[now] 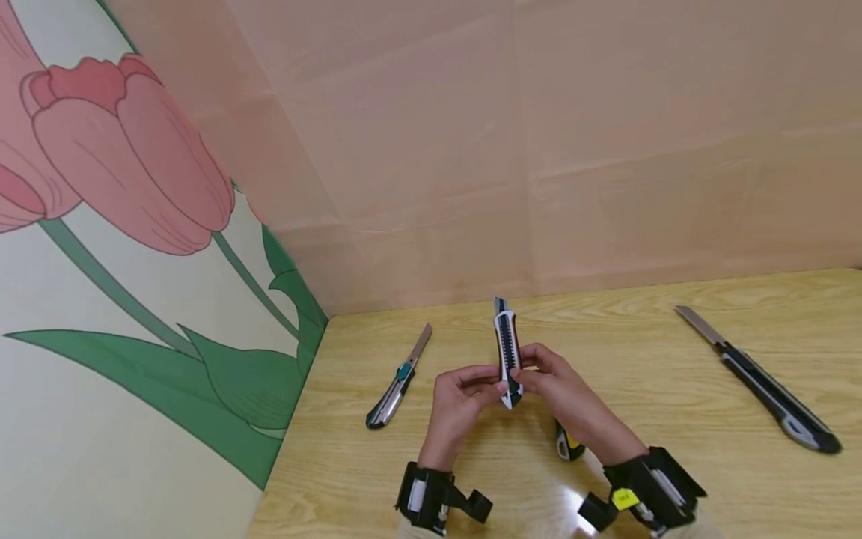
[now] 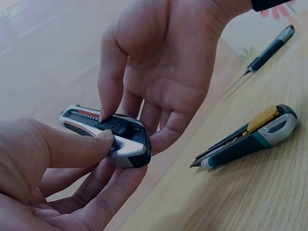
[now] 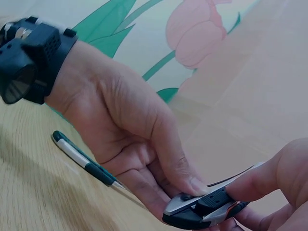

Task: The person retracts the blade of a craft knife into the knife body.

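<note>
A silver-and-black utility knife (image 1: 506,337) is held above the table between both hands, its short exposed blade pointing away. My left hand (image 1: 456,408) pinches the rear of its handle, thumb on top and fingers beneath, as the left wrist view shows. From the other side my right hand (image 1: 572,397) grips the same handle. The right thumb presses by the black slider (image 3: 214,198), with the fingers curled under the handle. Below the right forearm lies a utility knife with a yellow slider (image 2: 262,119), partly hidden in the head view.
On the wooden table (image 1: 323,479), a utility knife with its blade out (image 1: 393,385) lies left of the hands. A larger one (image 1: 768,389) lies to the right, its long blade exposed. Behind the table stands a pinkish covering (image 1: 431,150); a tulip-painted wall (image 1: 135,150) borders the left.
</note>
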Tool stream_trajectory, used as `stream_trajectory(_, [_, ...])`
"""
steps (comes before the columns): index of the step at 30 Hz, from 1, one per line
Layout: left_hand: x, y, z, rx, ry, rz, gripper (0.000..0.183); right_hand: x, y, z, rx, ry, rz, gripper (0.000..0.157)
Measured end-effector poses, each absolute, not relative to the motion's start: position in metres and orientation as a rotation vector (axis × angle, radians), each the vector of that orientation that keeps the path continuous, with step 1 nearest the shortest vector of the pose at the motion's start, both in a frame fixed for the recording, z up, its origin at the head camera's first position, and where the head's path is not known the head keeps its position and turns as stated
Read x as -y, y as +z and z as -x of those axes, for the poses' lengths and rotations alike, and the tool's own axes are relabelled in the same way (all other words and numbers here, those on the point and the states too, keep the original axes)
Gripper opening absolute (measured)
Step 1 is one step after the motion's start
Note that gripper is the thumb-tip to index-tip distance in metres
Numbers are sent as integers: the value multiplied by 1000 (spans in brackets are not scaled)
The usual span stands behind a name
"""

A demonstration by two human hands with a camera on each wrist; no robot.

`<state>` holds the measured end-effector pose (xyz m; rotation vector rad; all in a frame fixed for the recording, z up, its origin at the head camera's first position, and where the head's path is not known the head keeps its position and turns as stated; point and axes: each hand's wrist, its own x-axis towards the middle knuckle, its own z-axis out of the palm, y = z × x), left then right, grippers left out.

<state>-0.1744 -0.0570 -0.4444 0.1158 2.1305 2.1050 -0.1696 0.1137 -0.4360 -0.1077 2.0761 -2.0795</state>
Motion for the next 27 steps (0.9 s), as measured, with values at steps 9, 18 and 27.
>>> stream_trajectory(9, [58, -442, 174, -2122, 2109, -102, 22, -115, -436, 168, -2038, -2098, 175, 33])
stream_trajectory(18, [58, -443, 175, -2104, 2108, -85, 21, -116, -438, 169, -2043, -2083, 180, 35])
stream_trajectory(27, [61, -443, 175, -2081, 2113, -93, 22, -118, -437, 170, -2033, -2055, 185, 36])
